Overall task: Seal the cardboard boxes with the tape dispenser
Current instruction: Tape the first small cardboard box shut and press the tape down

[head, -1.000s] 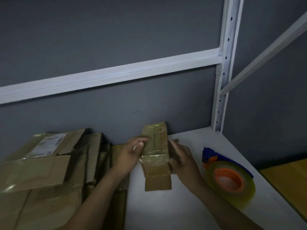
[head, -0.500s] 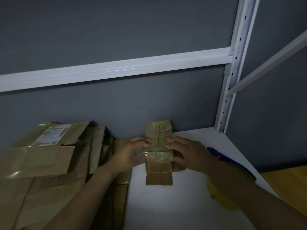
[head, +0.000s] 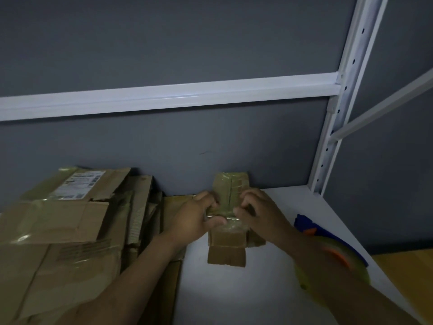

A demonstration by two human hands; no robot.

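**Head view: both hands on a small box, dispenser lying idle**

From where I stand, the small box [head: 230,202] sits on the white shelf [head: 234,299] close to the grey back wall. The left hand [head: 194,219] grips its left side, fingers curled, thumb laid across the glossy tape on the front. The right hand [head: 260,214] curls over its right edge, fingertips pressing down on the tape.

Tape already runs shiny over the top seam and the front face, so I judge this box partly sealed and the strip now being smoothed. The brown flap nearest the person looks bare.

The tape dispenser [head: 307,225] lies on the shelf to the right, half hidden behind the right forearm, in neither hand. The cardboard pile [head: 70,219] at left looks crumpled; whether any of it is sealed I cannot tell.
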